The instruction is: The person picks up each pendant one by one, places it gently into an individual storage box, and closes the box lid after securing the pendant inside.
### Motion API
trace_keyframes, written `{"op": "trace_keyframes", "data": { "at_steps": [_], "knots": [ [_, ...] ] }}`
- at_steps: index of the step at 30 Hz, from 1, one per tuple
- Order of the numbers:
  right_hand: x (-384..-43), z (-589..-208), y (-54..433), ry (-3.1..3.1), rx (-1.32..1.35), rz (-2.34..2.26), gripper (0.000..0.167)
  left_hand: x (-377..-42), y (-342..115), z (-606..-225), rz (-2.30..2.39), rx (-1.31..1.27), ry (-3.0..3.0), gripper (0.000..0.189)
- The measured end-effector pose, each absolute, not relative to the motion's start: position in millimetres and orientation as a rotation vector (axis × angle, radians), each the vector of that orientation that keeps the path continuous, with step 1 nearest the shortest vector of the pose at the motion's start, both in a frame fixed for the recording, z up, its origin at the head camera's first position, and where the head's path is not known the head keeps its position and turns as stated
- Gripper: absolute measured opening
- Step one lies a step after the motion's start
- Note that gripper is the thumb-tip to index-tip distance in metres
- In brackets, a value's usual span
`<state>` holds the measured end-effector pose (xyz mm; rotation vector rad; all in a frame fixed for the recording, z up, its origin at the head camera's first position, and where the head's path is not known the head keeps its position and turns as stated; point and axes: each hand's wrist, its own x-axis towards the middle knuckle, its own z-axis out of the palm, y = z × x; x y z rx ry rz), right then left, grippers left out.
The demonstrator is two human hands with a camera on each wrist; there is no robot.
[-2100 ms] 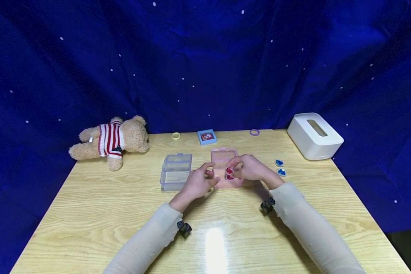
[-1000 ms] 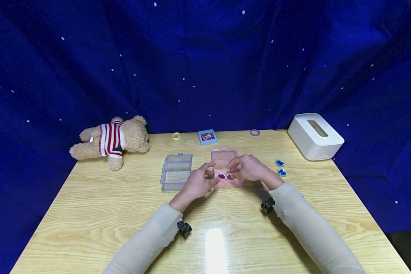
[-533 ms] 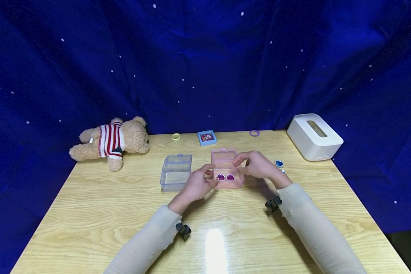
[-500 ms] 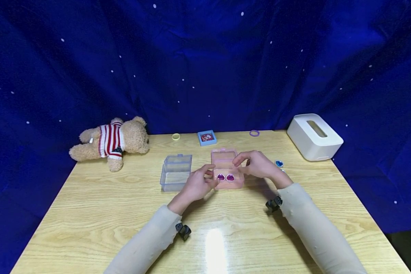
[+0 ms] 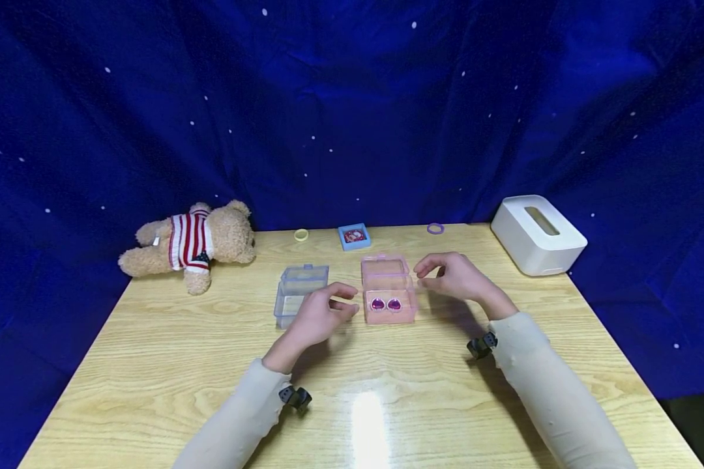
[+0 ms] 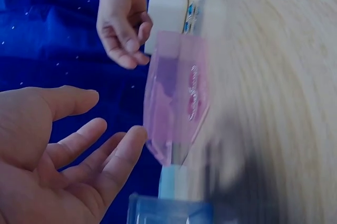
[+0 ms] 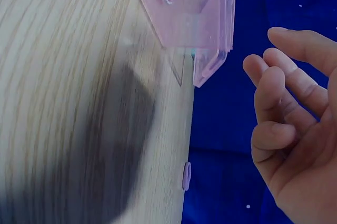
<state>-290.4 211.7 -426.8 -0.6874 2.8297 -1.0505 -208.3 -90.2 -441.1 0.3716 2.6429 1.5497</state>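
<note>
A clear pink box stands with its lid raised. Inside it lie two magenta gems with sparkling white rims, side by side. My left hand hovers left of the pink box, fingers loosely bent and holding nothing. To the box's right, my right hand hangs in the air, fingers relaxed and bare. A clear blue-grey box, also with its lid up, is partly covered by my left hand. Blue gems show beyond the pink box in the left wrist view; in the head view my right hand hides them.
A teddy bear in a striped sweater lies at the back left. Along the far edge sit a yellow ring, a small blue tray and a purple ring. A white tissue box stands back right.
The magenta gems came down from my right fingers into the pink box and lie released. My right hand then drew away to the right, and my left hand moved back to the left.
</note>
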Motion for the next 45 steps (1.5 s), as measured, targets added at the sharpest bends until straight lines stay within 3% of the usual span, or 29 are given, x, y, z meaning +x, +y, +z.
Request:
{"op": "trace_keyframes", "data": {
  "at_steps": [31,45],
  "knots": [
    [-304,-438,269,2.905,-0.422,-1.048,0.025,-206,-188,-430,1.658,0.177,2.653,0.032],
    [-312,-451,300,2.91,-0.339,-1.06,0.026,-210,-209,-438,1.728,0.107,2.647,0.034]
  ]
}}
